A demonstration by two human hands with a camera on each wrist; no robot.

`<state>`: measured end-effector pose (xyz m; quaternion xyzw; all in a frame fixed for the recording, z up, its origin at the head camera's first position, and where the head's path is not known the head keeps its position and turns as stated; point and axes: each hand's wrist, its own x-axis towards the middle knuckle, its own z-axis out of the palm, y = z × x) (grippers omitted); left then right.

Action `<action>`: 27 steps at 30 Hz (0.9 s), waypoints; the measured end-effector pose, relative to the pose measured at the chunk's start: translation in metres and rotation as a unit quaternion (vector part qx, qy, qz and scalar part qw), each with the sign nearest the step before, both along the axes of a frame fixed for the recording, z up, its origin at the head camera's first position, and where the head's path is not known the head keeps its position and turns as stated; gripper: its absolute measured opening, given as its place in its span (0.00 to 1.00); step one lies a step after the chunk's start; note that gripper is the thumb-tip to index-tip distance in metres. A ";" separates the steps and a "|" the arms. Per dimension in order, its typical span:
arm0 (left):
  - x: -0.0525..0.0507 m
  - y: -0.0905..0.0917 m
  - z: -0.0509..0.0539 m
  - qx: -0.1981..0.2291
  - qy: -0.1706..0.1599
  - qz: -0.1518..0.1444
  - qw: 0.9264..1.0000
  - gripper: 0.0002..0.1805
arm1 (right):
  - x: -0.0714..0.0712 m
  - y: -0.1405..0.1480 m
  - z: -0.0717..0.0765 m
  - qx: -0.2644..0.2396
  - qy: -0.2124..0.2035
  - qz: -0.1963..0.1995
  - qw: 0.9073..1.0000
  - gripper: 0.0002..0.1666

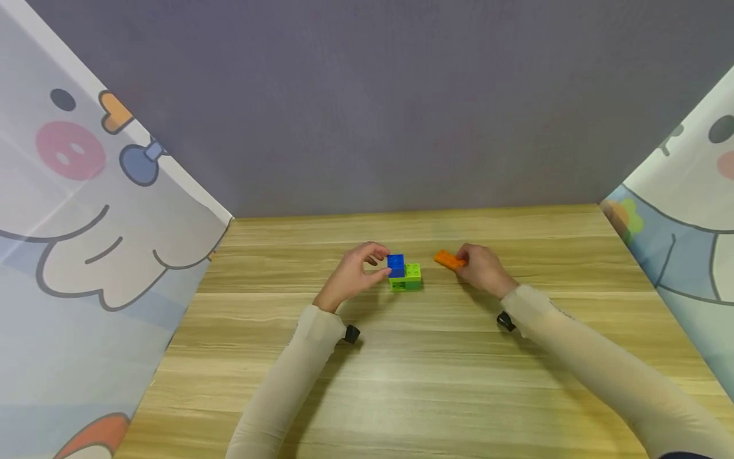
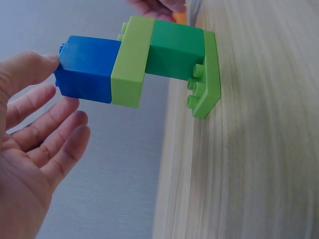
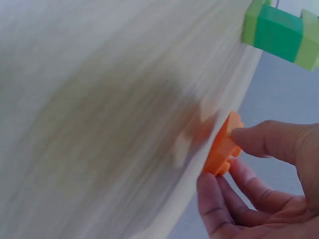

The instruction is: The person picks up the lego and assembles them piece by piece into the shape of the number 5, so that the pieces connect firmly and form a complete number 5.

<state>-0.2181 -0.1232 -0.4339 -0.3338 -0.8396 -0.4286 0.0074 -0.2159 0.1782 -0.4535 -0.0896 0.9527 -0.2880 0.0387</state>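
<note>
A stack of toy building bricks stands on the table: a blue brick (image 2: pixel 87 67) on a lime green brick (image 2: pixel 132 62), then a darker green brick (image 2: pixel 177 50), with a thin lime plate (image 2: pixel 212 74) at the bottom. Beside the blue brick is my left hand (image 1: pixel 358 271), fingers loosely spread. Its thumb tip is at the brick's studded top edge; whether it touches cannot be told. To the right of the stack, my right hand (image 1: pixel 483 268) pinches a flat orange brick (image 3: pixel 222 147) between thumb and fingers, low over the tabletop. The fingers cover part of it.
The wood-grain table (image 1: pixel 413 382) runs back to a grey wall panel (image 1: pixel 401 108). Side panels with cartoon prints (image 1: pixel 74 255) border it at left and right. A small black device (image 1: pixel 352 334) sits at the left wrist, and a similar one at the right wrist.
</note>
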 end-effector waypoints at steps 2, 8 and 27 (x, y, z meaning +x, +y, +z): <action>0.000 0.000 -0.001 0.001 0.002 -0.001 1.000 0.16 | 0.002 -0.001 0.003 -0.022 0.013 0.003 1.000 0.15; -0.001 0.000 -0.002 0.012 0.008 -0.008 1.000 0.16 | 0.009 -0.004 0.020 -0.085 0.040 0.012 0.995 0.15; 0.000 0.000 0.000 0.013 0.019 -0.011 1.000 0.19 | 0.025 -0.017 0.052 -0.110 0.146 0.032 0.983 0.16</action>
